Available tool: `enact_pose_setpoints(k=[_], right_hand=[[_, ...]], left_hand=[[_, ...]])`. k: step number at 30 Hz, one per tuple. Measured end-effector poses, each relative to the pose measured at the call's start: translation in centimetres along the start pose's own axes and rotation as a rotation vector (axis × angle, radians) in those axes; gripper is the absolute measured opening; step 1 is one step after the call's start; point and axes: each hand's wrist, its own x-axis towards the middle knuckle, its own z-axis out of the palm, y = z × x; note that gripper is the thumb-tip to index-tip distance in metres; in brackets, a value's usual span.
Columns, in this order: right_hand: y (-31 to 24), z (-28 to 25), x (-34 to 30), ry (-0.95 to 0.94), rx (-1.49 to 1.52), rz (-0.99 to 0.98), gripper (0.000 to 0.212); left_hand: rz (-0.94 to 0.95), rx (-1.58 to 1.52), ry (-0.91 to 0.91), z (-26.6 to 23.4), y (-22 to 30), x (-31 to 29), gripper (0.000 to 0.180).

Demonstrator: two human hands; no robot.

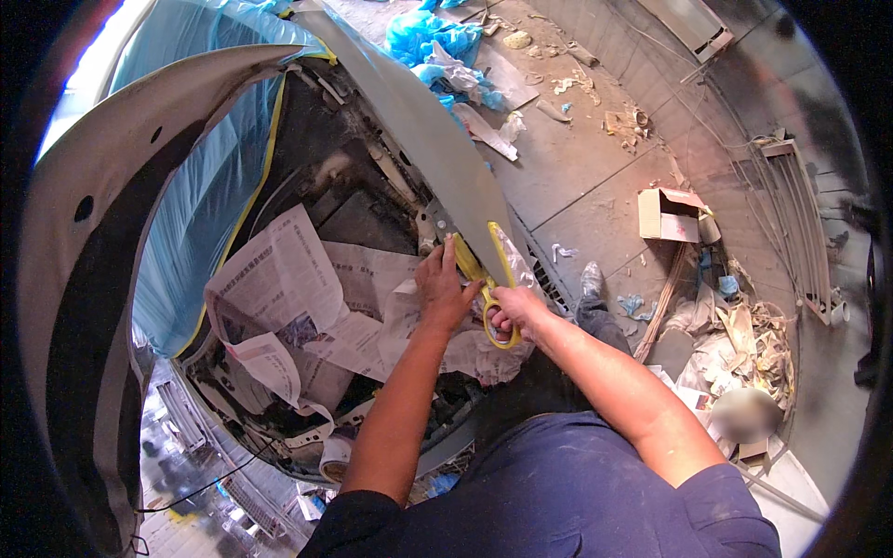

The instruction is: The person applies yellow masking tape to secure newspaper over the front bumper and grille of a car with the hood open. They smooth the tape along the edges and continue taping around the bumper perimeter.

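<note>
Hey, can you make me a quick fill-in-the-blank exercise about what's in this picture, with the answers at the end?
1. The right hand grips a loop coloured ____.
2. The printed sheets beside the left hand are made of ____ rather than plastic.
3. The large sheet of film hanging at the picture's left is coloured ____.
4. Of the picture's left and right halves, the open box lies in the ____ one.

Missing words: yellow; paper; blue; right.

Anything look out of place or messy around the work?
Yes: crumpled blue plastic and a heap of waste litter the floor, looking uncleared. Left of the left hand, the newspaper is creased and curling rather than flat.
</note>
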Motion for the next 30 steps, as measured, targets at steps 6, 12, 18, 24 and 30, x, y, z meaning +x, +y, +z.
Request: enact_pose_setpoints(k=[6,12,18,24,30], right_hand=[[0.4,0.6,-0.4,-0.027,0.075,0.004,0.041],[1.6,2.4,0.3,-0.092,0.328,0.079,0.038],[2.9,5.3,-0.6,-0.163,0.302,0.083,0.036],[4.7,6.7,-3.4,-0.285,0.005,-0.039,0.040],[4.6,-6.3,-3.2,-0.188,-0.227,-0.212,0.047]], left_hand=[[-0.132,0.010,-0.121,-0.6,0.7,0.8,0.126],[-0.212,-0.005,-0.169,-1.3,1.3,1.5,0.132],[-0.226,0.030,-0.174,-1.1,1.6,1.6,0.135],[-0.192,0.128,-0.152,-0.8,1.2,1.9,0.137],[-0.205,0.084,-0.117,-0.6,1.7,1.2,0.135]])
